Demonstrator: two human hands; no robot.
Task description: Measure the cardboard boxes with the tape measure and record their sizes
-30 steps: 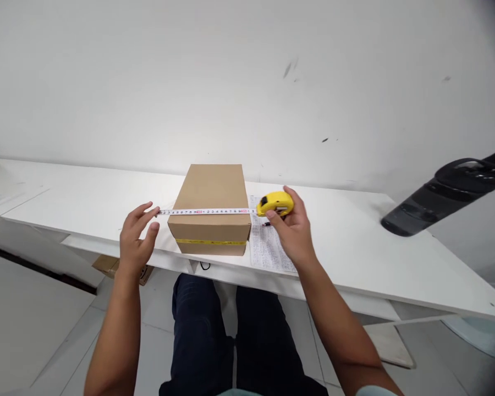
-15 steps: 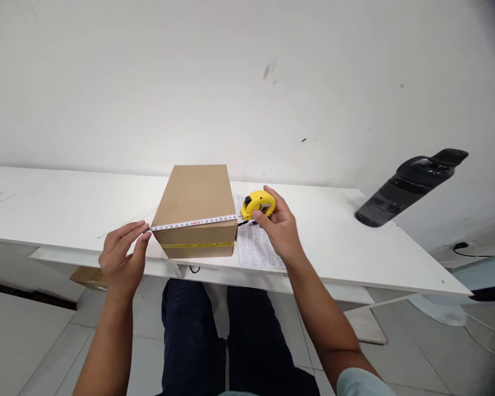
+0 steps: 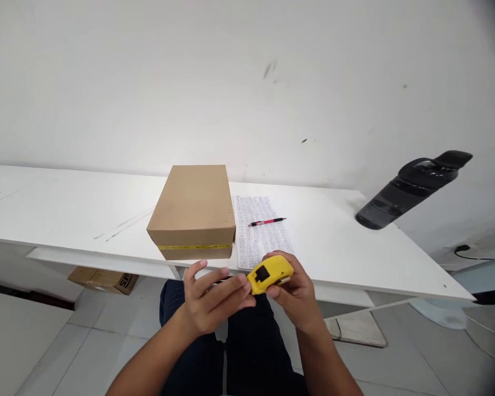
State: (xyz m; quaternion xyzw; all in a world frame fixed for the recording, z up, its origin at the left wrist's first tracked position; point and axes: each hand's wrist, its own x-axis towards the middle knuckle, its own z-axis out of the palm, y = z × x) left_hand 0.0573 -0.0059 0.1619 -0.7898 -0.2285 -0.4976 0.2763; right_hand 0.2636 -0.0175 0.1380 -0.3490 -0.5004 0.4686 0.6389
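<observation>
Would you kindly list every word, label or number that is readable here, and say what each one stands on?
"S" and a cut-off letter: on the carton under the table.
Sheet of paper: dense rows of writing, too small to read.
Yellow tape measure and brown box: no readable marks.

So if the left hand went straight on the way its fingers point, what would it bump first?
The yellow tape measure, held in the right hand. The fingertips of the left hand already seem to touch it.
</observation>
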